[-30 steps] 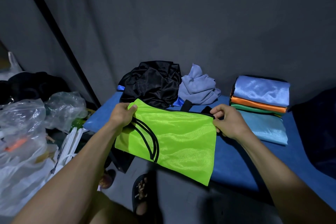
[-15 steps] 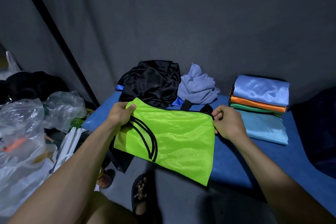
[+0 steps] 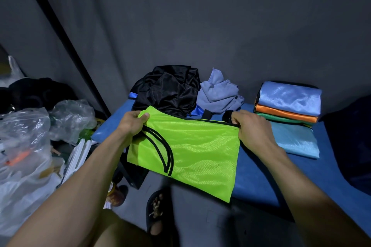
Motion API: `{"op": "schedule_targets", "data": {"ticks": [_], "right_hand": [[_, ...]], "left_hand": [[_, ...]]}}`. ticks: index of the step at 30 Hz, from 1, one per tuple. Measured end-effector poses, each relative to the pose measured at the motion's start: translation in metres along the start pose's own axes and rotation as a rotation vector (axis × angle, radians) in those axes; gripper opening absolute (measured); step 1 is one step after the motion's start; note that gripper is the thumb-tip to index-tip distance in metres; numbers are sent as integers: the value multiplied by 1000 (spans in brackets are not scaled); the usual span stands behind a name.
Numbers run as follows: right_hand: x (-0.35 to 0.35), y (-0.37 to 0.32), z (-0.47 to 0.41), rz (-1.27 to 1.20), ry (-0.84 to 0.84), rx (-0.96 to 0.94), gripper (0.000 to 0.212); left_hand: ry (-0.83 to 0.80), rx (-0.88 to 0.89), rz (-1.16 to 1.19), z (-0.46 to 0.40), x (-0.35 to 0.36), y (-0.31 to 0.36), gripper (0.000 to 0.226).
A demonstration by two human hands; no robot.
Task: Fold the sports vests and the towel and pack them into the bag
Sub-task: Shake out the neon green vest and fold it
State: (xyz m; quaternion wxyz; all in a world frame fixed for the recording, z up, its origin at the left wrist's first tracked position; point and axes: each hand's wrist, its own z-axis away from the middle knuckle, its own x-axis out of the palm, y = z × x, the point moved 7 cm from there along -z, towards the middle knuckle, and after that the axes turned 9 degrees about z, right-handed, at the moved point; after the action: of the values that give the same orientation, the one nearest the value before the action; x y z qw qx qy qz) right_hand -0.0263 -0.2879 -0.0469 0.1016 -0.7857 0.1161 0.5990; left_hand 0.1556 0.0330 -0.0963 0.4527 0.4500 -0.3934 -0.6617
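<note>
Now my left hand (image 3: 131,124) and my right hand (image 3: 253,129) each pinch a top corner of the shiny bright green sports vest (image 3: 190,152); it hangs over the blue bench (image 3: 259,176) edge.

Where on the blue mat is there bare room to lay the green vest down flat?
Bare blue mat shows between the green vest and the folded stack, running to the near edge. The back is crowded: black cloth and grey towel. The left hand and right hand grip the vest.
</note>
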Motion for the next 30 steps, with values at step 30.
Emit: {"op": "schedule_targets", "data": {"ticks": [30], "right_hand": [[20,-5,76,-659,-183,439,60]], "left_hand": [[-374,38,-395,135,29,-23,53]]}}
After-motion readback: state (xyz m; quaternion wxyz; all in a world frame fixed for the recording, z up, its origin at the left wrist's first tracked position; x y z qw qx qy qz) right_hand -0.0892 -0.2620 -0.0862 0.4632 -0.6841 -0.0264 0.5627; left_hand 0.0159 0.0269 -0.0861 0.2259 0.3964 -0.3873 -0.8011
